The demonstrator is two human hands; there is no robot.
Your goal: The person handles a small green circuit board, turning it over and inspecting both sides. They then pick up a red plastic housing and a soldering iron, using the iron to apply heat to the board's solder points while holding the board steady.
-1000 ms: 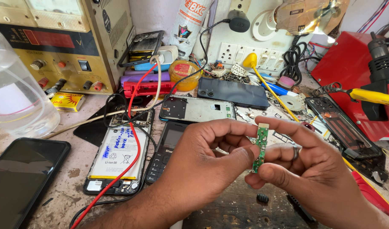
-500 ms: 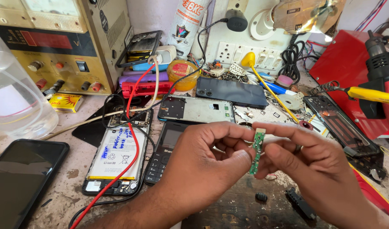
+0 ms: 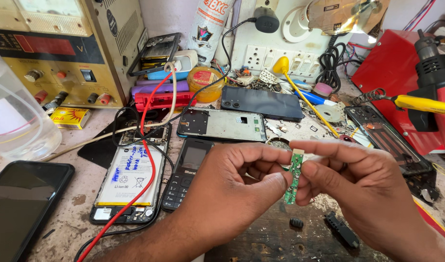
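Both hands meet over the middle of the bench [image 3: 62,213], and between them stands a small green board [image 3: 294,178], a narrow strip held upright. The left hand [image 3: 237,187] is curled, thumb and forefinger pinching the strip's upper part from the left; the right hand [image 3: 358,187] is closed on it from the other side, forefinger along the top and thumb against its edge. So both are gripping the board, and it hangs in the air above the dark, scuffed patch of bench, touching nothing else.

It looks very light, a thin stiff sliver that would snap or crack rather than bend. Its face carries tiny soldered parts and a pale connector at the top, so I judge the edges the safer place to hold, as the fingertips mostly do now, and not the flat face. It is small enough to slip from a loose pinch and get lost in the clutter.

Just below the hands lie a small black oval piece [image 3: 296,222] and a black connector [image 3: 342,229]. To the left are a keypad phone [image 3: 188,170] and an opened phone showing its battery [image 3: 128,177], with a red wire [image 3: 144,145] running across it. Behind sit a phone frame [image 3: 222,124], a power supply [image 3: 57,48] and a soldering iron [image 3: 421,103].
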